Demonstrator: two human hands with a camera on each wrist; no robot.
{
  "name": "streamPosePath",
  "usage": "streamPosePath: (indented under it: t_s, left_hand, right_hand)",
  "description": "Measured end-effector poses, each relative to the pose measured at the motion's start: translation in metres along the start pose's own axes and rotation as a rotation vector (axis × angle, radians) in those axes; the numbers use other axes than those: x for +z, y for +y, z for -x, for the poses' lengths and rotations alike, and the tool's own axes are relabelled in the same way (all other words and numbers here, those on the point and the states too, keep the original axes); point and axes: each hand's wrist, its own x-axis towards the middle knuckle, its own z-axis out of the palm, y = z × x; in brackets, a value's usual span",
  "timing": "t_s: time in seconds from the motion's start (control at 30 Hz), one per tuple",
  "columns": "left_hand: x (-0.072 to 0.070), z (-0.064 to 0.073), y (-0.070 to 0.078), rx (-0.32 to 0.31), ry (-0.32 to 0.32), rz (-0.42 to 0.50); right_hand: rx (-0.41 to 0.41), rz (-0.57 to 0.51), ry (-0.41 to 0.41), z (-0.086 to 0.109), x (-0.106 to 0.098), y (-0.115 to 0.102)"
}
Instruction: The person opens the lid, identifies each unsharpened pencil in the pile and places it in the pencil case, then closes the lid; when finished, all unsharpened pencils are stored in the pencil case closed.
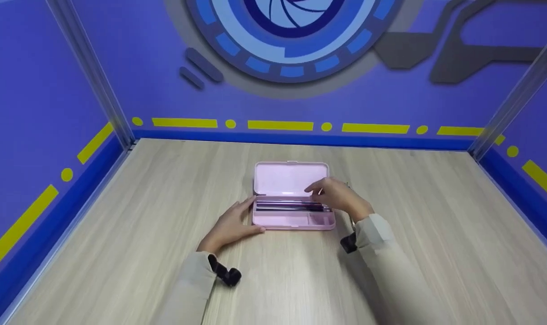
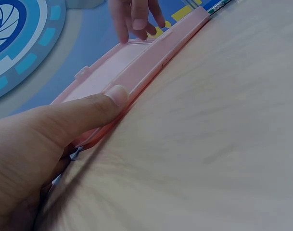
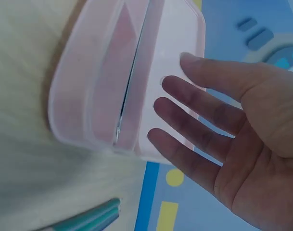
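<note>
A pink pencil case (image 1: 280,220) lies on the table with its lid (image 1: 291,177) raised at the back. Several dark, slim pens or pencils (image 1: 288,208) lie lengthwise in its rear compartment. My left hand (image 1: 230,225) holds the case's left end, thumb at the front edge and fingers toward the back corner. Over the right part of the case, near the lid, hovers my right hand (image 1: 339,195). Its fingers (image 3: 199,103) are spread and slightly bent, with nothing between them in the right wrist view.
Green pens or pencils (image 3: 91,217) lie on the table just right of the case, mostly hidden by the right hand in the head view. The wood-grain table (image 1: 165,189) is bounded by blue panels (image 1: 291,108) at the back and sides.
</note>
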Motion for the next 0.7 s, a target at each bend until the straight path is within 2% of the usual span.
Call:
streamPosePath:
  t_s: [0.33, 0.53, 0.7]
  left_hand:
    - [0.002, 0.002, 0.002, -0.025, -0.002, 0.012]
    - [0.003, 0.003, 0.001, -0.032, -0.006, 0.019]
    - [0.002, 0.001, 0.002, -0.029, -0.007, 0.018]
  right_hand:
    - [0.021, -0.089, 0.154, 0.004, -0.022, 0.021]
    - [0.122, -0.171, 0.164, 0.0, -0.03, 0.027]
    - [0.142, -0.202, 0.153, -0.007, -0.032, 0.031]
